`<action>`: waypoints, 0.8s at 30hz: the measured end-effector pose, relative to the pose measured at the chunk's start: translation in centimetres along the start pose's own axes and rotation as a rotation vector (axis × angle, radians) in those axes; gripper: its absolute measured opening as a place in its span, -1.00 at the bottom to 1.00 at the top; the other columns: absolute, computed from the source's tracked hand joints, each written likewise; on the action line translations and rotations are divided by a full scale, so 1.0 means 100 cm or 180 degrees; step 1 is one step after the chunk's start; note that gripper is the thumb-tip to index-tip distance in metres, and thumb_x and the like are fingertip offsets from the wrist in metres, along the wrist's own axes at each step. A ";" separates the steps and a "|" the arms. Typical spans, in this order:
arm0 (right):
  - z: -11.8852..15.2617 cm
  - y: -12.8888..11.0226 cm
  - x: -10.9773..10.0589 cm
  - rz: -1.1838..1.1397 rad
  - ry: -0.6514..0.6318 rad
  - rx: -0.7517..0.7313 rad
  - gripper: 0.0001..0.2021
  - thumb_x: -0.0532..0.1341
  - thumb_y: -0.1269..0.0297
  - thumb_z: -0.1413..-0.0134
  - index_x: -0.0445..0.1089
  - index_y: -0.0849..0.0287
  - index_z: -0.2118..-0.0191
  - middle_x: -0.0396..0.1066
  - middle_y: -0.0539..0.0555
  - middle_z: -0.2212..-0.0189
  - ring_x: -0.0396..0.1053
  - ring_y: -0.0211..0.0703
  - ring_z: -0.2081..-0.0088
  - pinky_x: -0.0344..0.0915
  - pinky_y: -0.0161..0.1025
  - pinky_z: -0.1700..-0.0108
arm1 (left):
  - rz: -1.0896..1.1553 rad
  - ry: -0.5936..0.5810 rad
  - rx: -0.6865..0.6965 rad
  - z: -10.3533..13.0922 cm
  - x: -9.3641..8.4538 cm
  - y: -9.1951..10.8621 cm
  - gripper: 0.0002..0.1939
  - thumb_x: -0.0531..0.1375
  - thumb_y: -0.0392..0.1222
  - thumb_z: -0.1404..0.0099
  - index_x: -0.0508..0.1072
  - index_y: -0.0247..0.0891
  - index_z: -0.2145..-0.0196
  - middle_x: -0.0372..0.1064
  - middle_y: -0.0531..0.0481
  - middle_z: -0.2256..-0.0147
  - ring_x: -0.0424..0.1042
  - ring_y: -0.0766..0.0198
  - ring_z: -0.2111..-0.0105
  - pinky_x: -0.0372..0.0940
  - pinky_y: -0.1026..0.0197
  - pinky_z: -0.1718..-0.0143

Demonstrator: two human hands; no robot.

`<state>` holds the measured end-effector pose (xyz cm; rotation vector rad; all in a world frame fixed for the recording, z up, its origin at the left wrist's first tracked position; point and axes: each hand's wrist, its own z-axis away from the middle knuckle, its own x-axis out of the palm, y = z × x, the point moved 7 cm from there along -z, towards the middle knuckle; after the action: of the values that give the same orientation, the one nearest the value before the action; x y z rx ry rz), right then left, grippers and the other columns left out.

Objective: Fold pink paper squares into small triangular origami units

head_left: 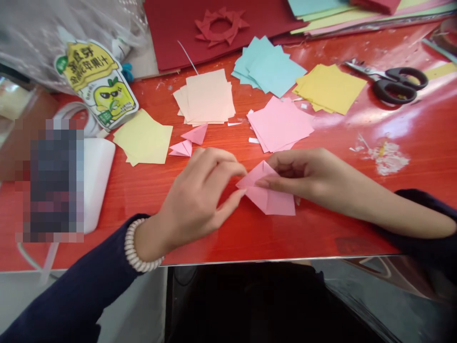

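My right hand [310,174] pinches a partly folded square of pink paper [282,202], its thumb lying on top and the fingers curled behind. Creases run across this sheet, and two of its corners are folded in toward the middle. At the paper's left corner, my left hand [200,195] has its thumb and index fingertips on the edges, with the point of the corner between them. Beyond the left hand lie two small folded pink triangles, a lighter one [182,148] and a darker one [195,134].
Paper stacks lie around: pink [280,124], peach [210,97], pale yellow [144,138], blue [269,66], yellow [332,89]. Black-handled scissors [396,83] rest at right, near paper scraps [391,157]. A red folded ring [221,27] sits behind. A drink pouch [103,85] stands left.
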<state>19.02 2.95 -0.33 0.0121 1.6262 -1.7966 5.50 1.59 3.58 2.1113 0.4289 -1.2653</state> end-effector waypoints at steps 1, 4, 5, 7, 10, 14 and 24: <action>0.000 0.000 0.001 0.0118 0.0015 -0.0037 -0.73 0.16 0.12 -0.07 0.19 0.18 0.50 0.10 -0.10 0.61 0.07 -0.37 0.56 0.00 -0.34 0.55 | -0.0232 -0.0008 0.0453 0.002 0.002 0.009 -0.84 0.13 -0.28 -0.24 0.38 -0.28 0.19 0.40 -0.09 0.18 0.36 0.21 0.18 0.27 0.13 0.16; 0.003 -0.002 0.000 0.0689 0.0044 -0.0263 -0.73 0.10 0.06 -0.11 0.32 0.19 0.35 0.21 -0.06 0.61 0.15 -0.32 0.57 0.06 -0.30 0.53 | -0.0506 -0.0305 0.1531 0.010 0.012 0.025 -0.84 0.06 -0.38 -0.28 0.39 -0.31 0.20 0.43 -0.10 0.16 0.39 0.20 0.14 0.30 0.14 0.15; 0.004 -0.002 -0.001 0.0942 0.0065 -0.0356 -0.72 0.08 0.06 -0.13 0.35 0.19 0.31 0.25 -0.05 0.61 0.17 -0.31 0.58 0.08 -0.29 0.52 | -0.0514 -0.0353 0.1712 0.012 0.012 0.026 -0.84 0.05 -0.40 -0.28 0.40 -0.34 0.22 0.44 -0.11 0.17 0.40 0.19 0.13 0.32 0.14 0.14; 0.007 -0.005 -0.009 0.1434 0.0240 -0.0586 -0.73 0.06 0.13 -0.17 0.38 0.19 0.23 0.34 0.01 0.54 0.27 -0.26 0.52 0.17 -0.27 0.46 | -0.0484 -0.0372 0.1785 0.012 0.010 0.022 -0.83 0.03 -0.40 -0.29 0.41 -0.37 0.25 0.45 -0.15 0.18 0.40 0.17 0.11 0.32 0.13 0.09; 0.014 -0.018 -0.022 0.1785 0.0715 -0.1310 -0.73 0.07 0.28 -0.18 0.30 0.20 0.02 0.41 0.13 0.19 0.38 -0.17 0.22 0.30 -0.23 0.20 | -0.0406 -0.0469 0.1699 0.012 0.007 0.014 -0.78 -0.02 -0.37 -0.32 0.42 -0.33 0.24 0.44 -0.12 0.14 0.38 0.20 0.05 0.29 0.13 -0.01; 0.026 -0.025 -0.004 0.2088 -0.0004 -0.2480 -0.76 0.04 0.41 -0.19 0.34 0.31 0.08 0.39 0.20 0.06 0.30 -0.13 0.00 0.24 -0.19 -0.06 | -0.0416 -0.0584 0.1656 0.014 0.007 0.010 -0.76 -0.01 -0.34 -0.32 0.42 -0.32 0.17 0.43 -0.11 0.11 0.40 0.20 0.06 0.31 0.14 -0.01; 0.036 -0.020 0.006 0.2457 -0.0190 -0.2827 -0.77 0.10 0.43 -0.14 0.34 0.30 0.08 0.33 0.19 -0.02 0.20 -0.02 -0.11 0.24 -0.01 -0.11 | -0.0331 -0.0841 0.1594 0.020 0.010 0.011 -0.75 0.07 -0.33 -0.26 0.40 -0.33 0.11 0.37 -0.19 0.03 0.33 0.12 -0.03 0.28 0.06 -0.07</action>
<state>19.13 -0.55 1.90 0.1549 1.8856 -0.4382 5.25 -0.57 2.37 2.2914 0.1106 -1.8355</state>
